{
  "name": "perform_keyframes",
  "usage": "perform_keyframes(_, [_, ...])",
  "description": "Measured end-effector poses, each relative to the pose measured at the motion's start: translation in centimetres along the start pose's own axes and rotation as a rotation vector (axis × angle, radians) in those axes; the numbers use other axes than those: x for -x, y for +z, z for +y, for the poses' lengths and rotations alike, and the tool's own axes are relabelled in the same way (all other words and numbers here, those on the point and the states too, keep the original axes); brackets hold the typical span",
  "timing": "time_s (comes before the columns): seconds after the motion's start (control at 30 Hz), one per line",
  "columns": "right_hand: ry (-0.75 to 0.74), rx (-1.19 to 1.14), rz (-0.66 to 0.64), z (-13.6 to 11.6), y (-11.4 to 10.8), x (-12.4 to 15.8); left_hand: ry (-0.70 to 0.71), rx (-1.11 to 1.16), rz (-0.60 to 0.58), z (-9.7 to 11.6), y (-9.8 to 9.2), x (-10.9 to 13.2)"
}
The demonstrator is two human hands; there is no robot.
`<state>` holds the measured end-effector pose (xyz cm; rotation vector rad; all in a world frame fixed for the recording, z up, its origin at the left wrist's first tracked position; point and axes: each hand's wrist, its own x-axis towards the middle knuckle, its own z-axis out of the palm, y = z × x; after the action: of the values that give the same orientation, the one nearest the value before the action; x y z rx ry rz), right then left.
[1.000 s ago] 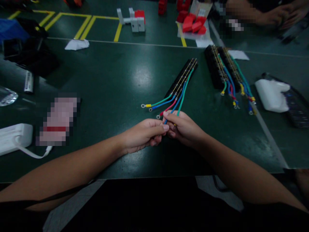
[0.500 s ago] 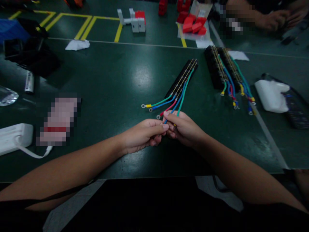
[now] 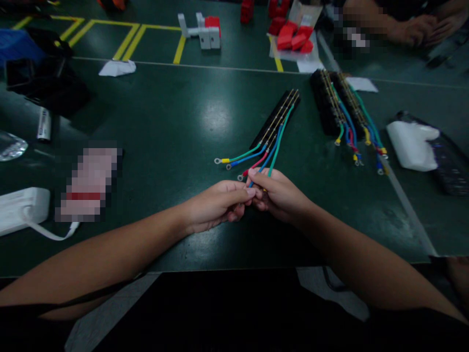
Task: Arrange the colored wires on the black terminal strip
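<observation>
A black terminal block [image 3: 275, 120] with brass-coloured strips lies slanted on the green table, its wires pointing toward me. My left hand [image 3: 223, 204] pinches the end of a blue wire [image 3: 270, 157]; its tip is hidden by the fingers. Against it, my right hand [image 3: 276, 193] is closed on the same blue wire, and a green wire [image 3: 277, 142] passes under its fingers. Free to the left lie another green wire [image 3: 240, 155] with a yellow-sleeved ring terminal, a second blue wire [image 3: 246, 157] and a red wire [image 3: 258, 165], each ending in a ring terminal.
Two similar wired blocks [image 3: 331, 110] lie at the right, near a white object [image 3: 412, 145]. A phone [image 3: 91, 181] and a white power strip [image 3: 24, 210] are at the left. Red parts [image 3: 295, 38] lie at the back; another person's hands [image 3: 421, 30] are at the far right.
Hardly anything differs: both my hands keep their hold on the blue wire with only a slight shift of the fingers. The other person's hands have moved closer together.
</observation>
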<state>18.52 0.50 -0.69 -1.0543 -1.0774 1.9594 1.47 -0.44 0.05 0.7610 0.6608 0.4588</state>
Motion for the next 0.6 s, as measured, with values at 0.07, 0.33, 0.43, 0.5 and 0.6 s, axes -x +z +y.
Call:
perform_keyframes(0.07, [-0.003, -0.003, -0.005, -0.01, 0.0, 0.01, 0.003, 0.003, 0.002, 0.01, 0.01, -0.03])
perform_keyframes(0.33, [-0.001, -0.004, 0.003, -0.14, 0.11, 0.02, 0.002, -0.007, 0.006, 0.06, 0.04, 0.04])
perform_keyframes(0.43, [-0.003, -0.002, 0.006, -0.08, 0.12, 0.01, 0.007, -0.02, 0.003, 0.08, 0.12, 0.1])
perform_keyframes(0.5, [-0.006, -0.007, 0.003, -0.08, 0.11, -0.01, 0.009, -0.023, 0.005, 0.09, 0.16, 0.09])
perform_keyframes(0.6, [-0.005, -0.002, 0.002, -0.17, 0.1, -0.03, 0.005, -0.028, 0.013, 0.09, 0.13, 0.04])
